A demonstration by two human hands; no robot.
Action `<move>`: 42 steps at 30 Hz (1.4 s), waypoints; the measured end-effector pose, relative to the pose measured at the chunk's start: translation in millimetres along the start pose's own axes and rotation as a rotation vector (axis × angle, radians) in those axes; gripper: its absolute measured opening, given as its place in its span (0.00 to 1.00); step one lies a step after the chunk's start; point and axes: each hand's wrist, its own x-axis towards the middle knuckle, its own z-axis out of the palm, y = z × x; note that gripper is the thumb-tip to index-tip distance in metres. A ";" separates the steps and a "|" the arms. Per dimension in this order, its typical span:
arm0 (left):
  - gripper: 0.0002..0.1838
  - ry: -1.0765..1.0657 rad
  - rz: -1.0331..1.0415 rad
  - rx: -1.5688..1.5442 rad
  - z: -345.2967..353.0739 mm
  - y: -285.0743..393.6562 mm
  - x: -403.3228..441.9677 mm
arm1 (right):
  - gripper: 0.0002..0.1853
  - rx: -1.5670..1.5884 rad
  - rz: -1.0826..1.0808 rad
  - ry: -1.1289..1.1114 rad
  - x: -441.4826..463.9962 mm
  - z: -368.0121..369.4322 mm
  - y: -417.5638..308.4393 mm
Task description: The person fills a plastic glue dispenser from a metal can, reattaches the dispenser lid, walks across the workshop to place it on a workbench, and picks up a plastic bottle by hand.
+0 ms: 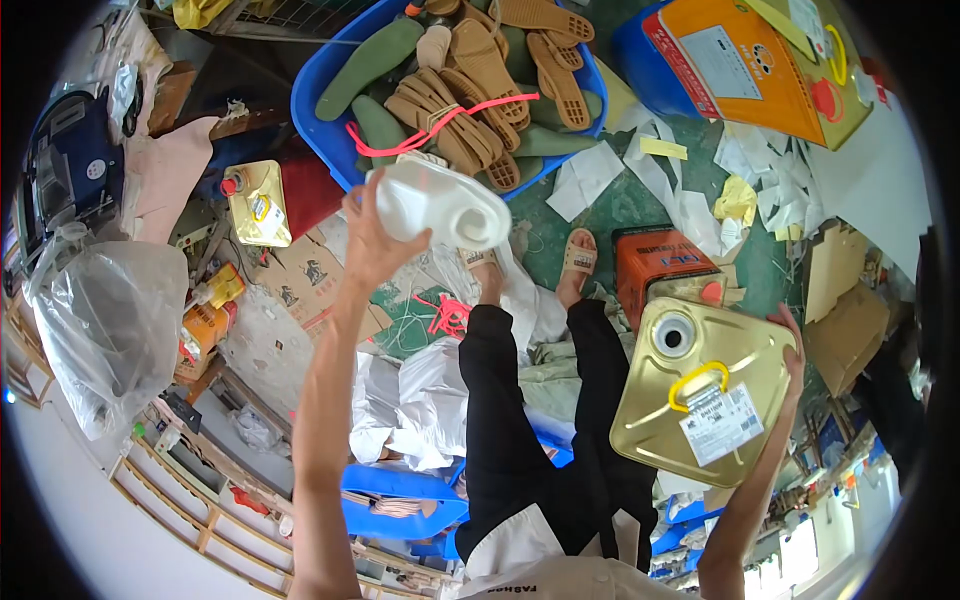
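My left hand [382, 236] grips a white plastic container [435, 200] with a round opening, held just below the blue basin [305, 85]. The basin holds brown and green shoe soles [485, 60], some near a pink cord. At the right, my right hand [795, 345] holds the far edge of a gold metal can [640, 400]. The can's top faces me, with an open round hole, a yellow handle and a white label. Most of my right fingers are hidden behind the can.
An orange can [655, 258] stands on the green floor beside my sandalled feet. Paper scraps [588, 182] lie on the floor. A large orange and blue can [735, 60] is at the upper right. Blue bins [400, 512] with bundles are near my legs.
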 end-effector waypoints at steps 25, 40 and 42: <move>0.59 -0.012 -0.196 -0.026 76.8 102.2 -101.5 | 0.23 -0.476 -0.025 -0.242 38.7 166.4 -74.2; 0.59 0.040 -0.158 -0.071 85.5 72.4 -102.4 | 0.21 -0.694 -0.044 -0.217 41.5 222.7 -68.3; 0.59 0.042 -0.166 -0.073 86.1 70.4 -103.9 | 0.21 -0.706 -0.046 -0.214 41.1 228.0 -66.7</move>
